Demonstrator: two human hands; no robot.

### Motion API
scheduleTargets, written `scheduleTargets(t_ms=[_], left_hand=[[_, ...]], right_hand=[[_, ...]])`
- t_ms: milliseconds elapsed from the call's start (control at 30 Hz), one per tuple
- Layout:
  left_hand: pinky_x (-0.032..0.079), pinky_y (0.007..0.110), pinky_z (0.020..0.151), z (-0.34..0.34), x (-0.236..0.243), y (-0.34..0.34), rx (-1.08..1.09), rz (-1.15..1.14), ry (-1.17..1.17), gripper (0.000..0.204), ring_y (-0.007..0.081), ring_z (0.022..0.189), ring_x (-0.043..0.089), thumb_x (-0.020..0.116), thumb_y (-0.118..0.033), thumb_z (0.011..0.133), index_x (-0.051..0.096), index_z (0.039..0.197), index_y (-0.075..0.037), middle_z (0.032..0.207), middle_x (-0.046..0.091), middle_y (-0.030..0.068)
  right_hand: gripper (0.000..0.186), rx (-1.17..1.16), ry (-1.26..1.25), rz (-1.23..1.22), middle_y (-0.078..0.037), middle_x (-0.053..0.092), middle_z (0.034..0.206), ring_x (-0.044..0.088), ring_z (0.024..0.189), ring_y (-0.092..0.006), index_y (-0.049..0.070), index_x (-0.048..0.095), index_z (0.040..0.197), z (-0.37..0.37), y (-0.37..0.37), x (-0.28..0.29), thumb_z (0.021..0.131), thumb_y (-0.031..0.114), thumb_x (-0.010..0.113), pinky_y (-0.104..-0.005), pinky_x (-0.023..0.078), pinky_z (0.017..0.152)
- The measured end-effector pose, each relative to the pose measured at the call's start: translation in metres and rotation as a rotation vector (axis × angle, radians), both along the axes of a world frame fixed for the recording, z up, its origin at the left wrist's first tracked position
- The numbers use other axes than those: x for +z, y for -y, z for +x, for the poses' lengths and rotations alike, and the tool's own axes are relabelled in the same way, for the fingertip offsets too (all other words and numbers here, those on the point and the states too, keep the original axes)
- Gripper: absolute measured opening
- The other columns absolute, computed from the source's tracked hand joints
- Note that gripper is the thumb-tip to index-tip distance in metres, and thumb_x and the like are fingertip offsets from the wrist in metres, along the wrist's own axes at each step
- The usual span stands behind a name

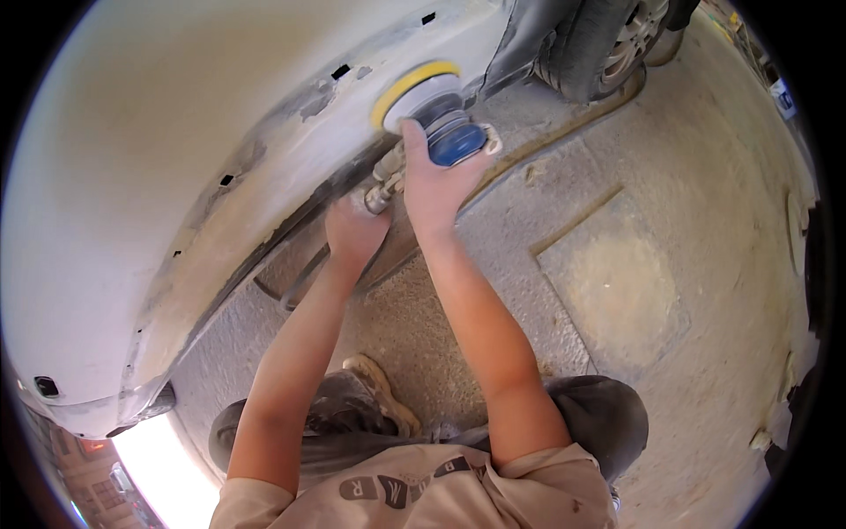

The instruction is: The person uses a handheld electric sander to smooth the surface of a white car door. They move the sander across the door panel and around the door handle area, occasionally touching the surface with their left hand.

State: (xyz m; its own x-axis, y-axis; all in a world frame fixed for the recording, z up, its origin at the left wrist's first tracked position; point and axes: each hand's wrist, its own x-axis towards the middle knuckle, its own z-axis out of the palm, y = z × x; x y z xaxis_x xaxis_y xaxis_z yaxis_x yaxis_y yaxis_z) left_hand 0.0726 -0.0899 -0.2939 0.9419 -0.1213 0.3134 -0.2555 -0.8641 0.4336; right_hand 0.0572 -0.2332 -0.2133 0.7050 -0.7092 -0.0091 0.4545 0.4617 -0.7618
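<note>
My right hand (438,189) is wrapped around the blue-topped body of a round power sander (430,110). The sander's yellow-edged pad (407,86) is tilted against the lower side of a pale car body (256,97). Lower and to the left, my left hand (354,231) grips the sander's handle near a metal connector (377,201); its fingers are partly hidden. Both hands look dusty. Dull grey patches and several small dark slots run along the car's panel near the pad.
A car wheel (608,53) stands at the far right of the body. A hose (564,132) trails across the dusty concrete floor (493,256) toward the wheel. Dark loops of hose (304,278) lie beside my left forearm. My shoe (383,392) is below my arms.
</note>
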Motion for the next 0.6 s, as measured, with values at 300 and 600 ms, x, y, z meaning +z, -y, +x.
scheduleTargets(t_ms=[300, 600], left_hand=[[0.055, 0.043, 0.062, -0.038, -0.011, -0.087, -0.076, -0.123, 0.14, 0.025, 0.0372, 0.07, 0.069, 0.08, -0.027, 0.076, 0.067, 0.078, -0.006, 0.076, 0.072, 0.0146], [0.055, 0.049, 0.068, -0.02, 0.012, -0.029, 0.026, 0.154, 0.021, 0.023, 0.0378, 0.078, 0.068, 0.078, -0.029, 0.076, 0.068, 0.082, -0.009, 0.077, 0.069, 0.0176]], right_hand=[[0.075, -0.133, -0.033, -0.657, -0.018, 0.05, 0.116, 0.057, 0.104, -0.0222, 0.0, 0.034, 0.127, -0.033, -0.098, -0.041, 0.075, 0.01, 0.087, -0.036, 0.055, 0.082], [0.078, -0.036, 0.034, -0.125, -0.017, 0.047, 0.119, 0.054, 0.107, -0.0235, -0.002, 0.033, 0.128, -0.011, -0.037, -0.006, 0.073, 0.01, 0.088, -0.0375, 0.053, 0.086]])
